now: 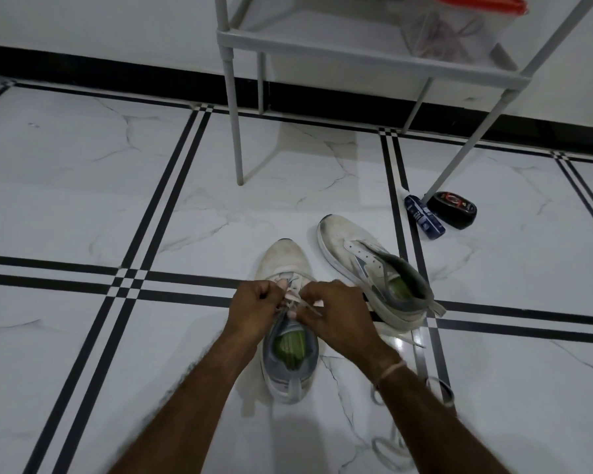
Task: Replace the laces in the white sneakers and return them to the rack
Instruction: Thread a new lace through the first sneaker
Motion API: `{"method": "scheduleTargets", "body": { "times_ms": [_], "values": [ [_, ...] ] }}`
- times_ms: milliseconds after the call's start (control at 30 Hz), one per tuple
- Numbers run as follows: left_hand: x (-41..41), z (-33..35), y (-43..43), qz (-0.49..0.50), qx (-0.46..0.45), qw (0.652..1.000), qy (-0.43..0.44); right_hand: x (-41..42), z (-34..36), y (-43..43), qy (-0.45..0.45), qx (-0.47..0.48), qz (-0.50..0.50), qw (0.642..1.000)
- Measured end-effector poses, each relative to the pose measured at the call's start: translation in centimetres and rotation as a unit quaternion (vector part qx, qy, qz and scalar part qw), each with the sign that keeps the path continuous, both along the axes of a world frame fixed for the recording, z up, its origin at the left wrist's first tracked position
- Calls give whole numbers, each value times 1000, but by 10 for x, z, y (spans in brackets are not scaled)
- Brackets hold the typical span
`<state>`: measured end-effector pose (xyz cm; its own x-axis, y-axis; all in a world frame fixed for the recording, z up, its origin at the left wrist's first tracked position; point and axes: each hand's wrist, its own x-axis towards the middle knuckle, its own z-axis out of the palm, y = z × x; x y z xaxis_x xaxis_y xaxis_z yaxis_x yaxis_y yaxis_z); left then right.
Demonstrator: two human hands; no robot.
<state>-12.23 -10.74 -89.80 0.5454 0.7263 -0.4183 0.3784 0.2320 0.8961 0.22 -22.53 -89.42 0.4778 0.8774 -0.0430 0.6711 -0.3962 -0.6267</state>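
Pinches the lace (310, 309) in both left hand (254, 307) and right hand (338, 314) over the near white sneaker (283, 258). Second sneaker (350, 244) just beside.

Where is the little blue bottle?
In the head view, the blue bottle lies on the floor at right, by the foot of the rack leg, beside a black container and just past the unlaced sneaker.

Both hands, left hand (254, 306) and right hand (336, 314), pinching lace (297, 304) over near sneaker (285, 265).
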Motion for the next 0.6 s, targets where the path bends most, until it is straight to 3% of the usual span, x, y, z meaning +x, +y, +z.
{"method": "scheduleTargets", "body": {
  "times_ms": [100, 167, 233, 300, 367, 433, 500, 600],
  "values": [
    [4, 5, -5, 29, 18, 999, -8, 1, -8, -1, -1, 55, -11, 998],
    [2, 9, -3, 126, 2, 991, -45, 2, -9, 2, 34, 66, -14, 997],
    [-7, 3, 5, 267, -51, 957, -105, 2, -12, 7, 85, 63, -18, 994],
    [-19, -13, 11, 343, -64, 933, -91, 3, -14, 7, 111, 69, -26, 991],
    [-32, -26, 9, 270, 42, 961, 47, 4, -15, 3, 129, 80, -37, 988],
    [-39, -28, 3, 143, 216, 956, 141, 5, -16, 1, 143, 82, -45, 985],
    [-35, -26, 5, 44, 329, 941, 68, 6, -15, 3, 151, 82, -46, 984],
    [-25, -34, 8, -109, 362, 926, 9, 6, -17, 4, 159, 85, -50, 982]
  ]
}}
